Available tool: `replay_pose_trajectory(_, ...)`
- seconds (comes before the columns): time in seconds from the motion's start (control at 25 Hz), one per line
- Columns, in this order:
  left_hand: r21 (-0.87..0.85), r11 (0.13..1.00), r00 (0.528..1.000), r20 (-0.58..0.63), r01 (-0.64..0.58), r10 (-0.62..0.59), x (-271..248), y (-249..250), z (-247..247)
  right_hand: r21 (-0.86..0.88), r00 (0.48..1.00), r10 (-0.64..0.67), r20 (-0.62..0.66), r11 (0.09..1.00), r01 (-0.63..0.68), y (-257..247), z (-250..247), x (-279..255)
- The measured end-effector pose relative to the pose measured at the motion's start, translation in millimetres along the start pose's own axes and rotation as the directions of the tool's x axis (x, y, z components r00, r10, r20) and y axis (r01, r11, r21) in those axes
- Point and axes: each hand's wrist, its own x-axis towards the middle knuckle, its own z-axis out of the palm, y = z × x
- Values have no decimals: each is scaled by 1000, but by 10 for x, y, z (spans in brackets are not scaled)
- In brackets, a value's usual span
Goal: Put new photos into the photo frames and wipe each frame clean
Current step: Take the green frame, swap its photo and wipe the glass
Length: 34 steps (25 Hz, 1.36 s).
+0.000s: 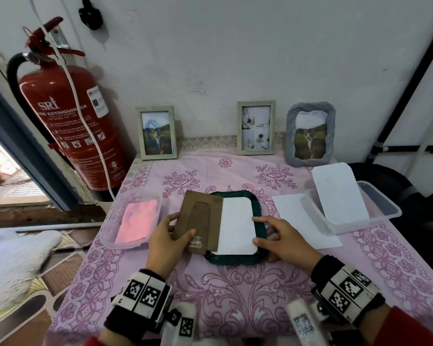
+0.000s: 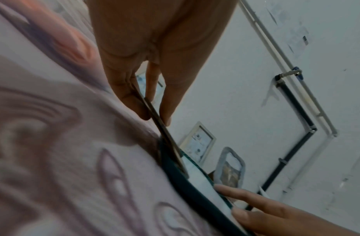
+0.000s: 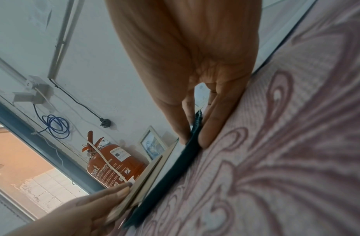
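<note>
Filling left tub [image 1: 125, 246]: pink cloth [image 1: 138, 221]; right tub [image 1: 383, 204]: white sheet [image 1: 338, 193].

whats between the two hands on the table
In the head view, the dark green frame lies between the left hand and the right hand, a white sheet in it; the brown backing board, held by the left hand, covers its left part.

A white wall [image 1: 235, 46] stands behind a table with a pink flowered cloth [image 1: 235, 295]. On the left, a red fire extinguisher [image 1: 68, 126] has a white cable [image 1: 85, 124] running down across it, and daylight comes in past a blue frame [image 1: 28, 151]. A black pipe [image 1: 406, 96] climbs the wall on the right, and the floor [image 1: 35, 283] has patterned tiles.
</note>
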Motion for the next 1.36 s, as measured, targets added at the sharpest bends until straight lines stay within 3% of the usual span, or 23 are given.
replay_pose_trajectory(0.4,32,996,989,-125,87,-82,85,-284,-229,6,1000,11,3,1000,-11,6,-2,-2)
replay_pose_trajectory(0.6,254,956,988,-92,147,-128,28,-273,-286,13,1000,-8,-16,1000,8,-1,-3,-4)
replay_pose_trajectory(0.76,493,868,994,40,66,-98,-99,-87,-194,-8,1000,-14,-20,1000,14,-10,-2,-14)
replay_pose_trajectory(0.96,486,872,995,97,-64,20,-60,171,75,24,1000,-7,-8,1000,7,-17,-6,-21)
replay_pose_trajectory(1.2,611,791,987,136,-18,-83,74,254,339,29,1000,-19,-13,999,19,-14,-6,-34)
replay_pose_trajectory(1.36,553,833,988,109,33,-111,137,241,359,34,1000,-24,-10,999,24,-9,-3,-24)
